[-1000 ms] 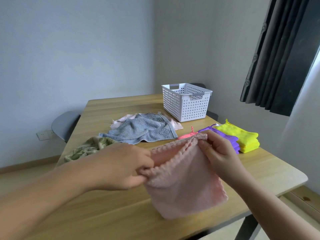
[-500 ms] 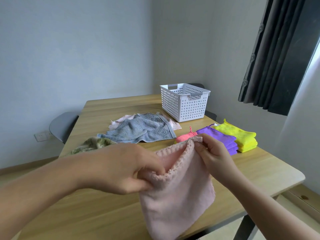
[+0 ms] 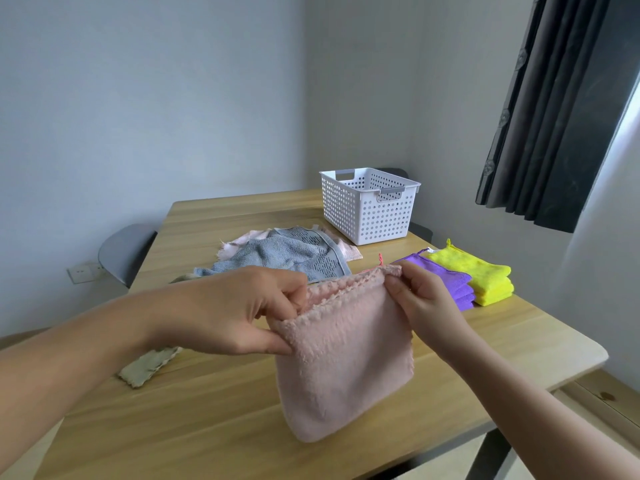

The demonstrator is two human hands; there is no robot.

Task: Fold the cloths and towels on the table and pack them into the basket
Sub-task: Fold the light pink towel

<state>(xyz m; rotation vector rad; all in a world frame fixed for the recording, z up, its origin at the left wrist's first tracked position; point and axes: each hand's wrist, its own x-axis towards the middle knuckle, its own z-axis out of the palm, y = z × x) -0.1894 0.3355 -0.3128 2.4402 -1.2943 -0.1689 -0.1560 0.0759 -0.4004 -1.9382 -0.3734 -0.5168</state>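
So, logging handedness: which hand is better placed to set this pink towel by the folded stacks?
Probably the right. The right hand pinches a corner of the pink towel right beside the purple stack; the left hand grips the opposite corner, farther from it.

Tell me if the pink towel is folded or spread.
Folded: the pink towel shows two layers at its top, pinched by left hand and right hand.
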